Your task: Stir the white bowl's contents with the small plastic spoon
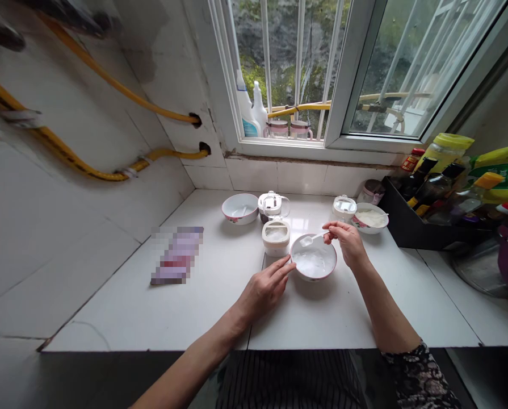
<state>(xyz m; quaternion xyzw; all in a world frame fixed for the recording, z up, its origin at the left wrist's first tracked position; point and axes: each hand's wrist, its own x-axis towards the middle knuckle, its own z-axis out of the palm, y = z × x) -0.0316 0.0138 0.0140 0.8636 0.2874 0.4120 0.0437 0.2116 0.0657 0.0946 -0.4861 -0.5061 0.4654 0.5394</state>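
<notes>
A white bowl (313, 266) with a pinkish rim stands on the counter and holds a whitish, watery-looking content. My left hand (267, 288) holds the bowl by its left rim, the fingers reaching out to it and the thumb not clearly seen. Pinched in the fingers of my right hand (344, 241) is the handle of a small white spoon (307, 241), whose scoop is over the far left part of the bowl. Just left of the bowl sits a white lidded jar (276, 241) with pale content.
Behind stand another bowl (240, 208), a jar with dark content (271, 205) and a white-lidded jar (344, 208). A bowl of white food (369, 218) is beside a black box of bottles (424, 224). A pot (483, 272) lies right; a blurred-out packet (177, 255) lies left.
</notes>
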